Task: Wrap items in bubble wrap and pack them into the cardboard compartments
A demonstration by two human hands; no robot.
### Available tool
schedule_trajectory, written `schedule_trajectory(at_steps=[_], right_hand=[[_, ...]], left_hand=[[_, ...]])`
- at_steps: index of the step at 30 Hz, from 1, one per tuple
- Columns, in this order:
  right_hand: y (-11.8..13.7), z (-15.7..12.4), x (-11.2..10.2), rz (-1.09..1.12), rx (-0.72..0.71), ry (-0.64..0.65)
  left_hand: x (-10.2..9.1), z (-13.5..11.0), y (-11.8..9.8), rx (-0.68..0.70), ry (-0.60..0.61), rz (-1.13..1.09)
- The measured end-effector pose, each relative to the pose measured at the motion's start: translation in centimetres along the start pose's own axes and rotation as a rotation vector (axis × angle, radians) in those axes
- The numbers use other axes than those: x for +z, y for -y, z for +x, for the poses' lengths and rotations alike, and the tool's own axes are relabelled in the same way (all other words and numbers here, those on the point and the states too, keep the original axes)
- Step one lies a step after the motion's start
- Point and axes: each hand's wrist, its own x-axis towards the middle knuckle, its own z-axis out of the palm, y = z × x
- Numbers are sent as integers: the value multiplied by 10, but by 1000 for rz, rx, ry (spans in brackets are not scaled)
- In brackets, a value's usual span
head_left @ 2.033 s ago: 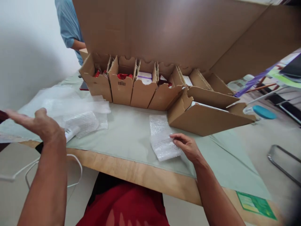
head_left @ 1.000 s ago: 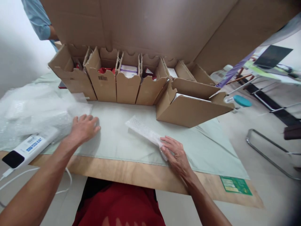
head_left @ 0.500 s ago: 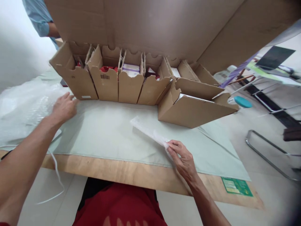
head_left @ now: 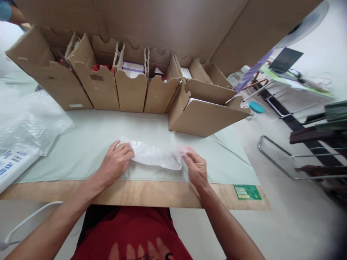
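Pinching the bubble-wrap sheet (head_left: 154, 157) at both ends, we hold it stretched flat on the green mat (head_left: 86, 141), left hand (head_left: 117, 162) and right hand (head_left: 195, 168) closed on it, before the cardboard bins (head_left: 130, 92).

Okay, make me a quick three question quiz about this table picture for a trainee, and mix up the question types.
1. True or false: the left hand and the right hand both touch the bubble-wrap piece.
2. Where does that piece lie? A) on the green mat, in front of the cardboard bins; B) inside a bin; C) on the floor.
3. Fill in: the loose bubble-wrap pile lies on the person's ____ side.
Key: 1 true; 2 A; 3 left.
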Motion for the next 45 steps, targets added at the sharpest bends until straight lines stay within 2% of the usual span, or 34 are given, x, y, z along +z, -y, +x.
schedule_trajectory(at_steps=[2,3,6,10,12,15,18,20,23,25,27,29,31,33,35,38,40,42,45], right_hand=[[-14,-3,-9,116,145,-203],[-20,-5,-16,142,200,-253],[-27,-17,-42,56,260,-215],[-18,-30,-81,-222,168,-209],[-11,-30,-89,-336,127,-204],[-3,-23,-83,-484,5,-91],[-4,-17,-65,-631,-126,129],[-7,-17,-58,-703,-149,227],[-10,-18,-60,-707,-150,227],[-9,-15,-67,-684,-166,158],[-9,-4,-77,-665,-185,47],[-13,14,-88,-628,-173,-73],[-21,38,-101,-577,-121,-179],[-34,66,-114,-534,-53,-281],[-47,92,-126,-503,12,-368],[-59,123,-140,-427,79,-441],[-62,138,-146,-301,61,-384],[-61,150,-149,-121,33,-238],[-61,161,-149,106,59,-29]], left_hand=[[-5,-6,7,-6,-79,69],[-8,-10,9,2,-97,99],[-15,-24,11,56,-44,149],[-17,-39,15,12,64,203],[-16,-40,20,-28,75,210],[-16,-38,28,-53,60,175],[-16,-41,39,-62,58,143],[-16,-49,48,-77,73,134],[-13,-62,55,-136,100,115],[-9,-64,47,-154,107,108],[-3,-56,28,-146,85,96],[6,-41,-1,-157,8,59],[15,-25,-32,-168,-79,6],[24,-12,-55,-170,-101,-54],[32,-7,-66,-176,-85,-100],[43,-12,-62,-182,-83,-124],[47,-20,-54,-185,-95,-115],[47,-24,-48,-190,-99,-104],[38,-7,-47,-221,-103,-132]])
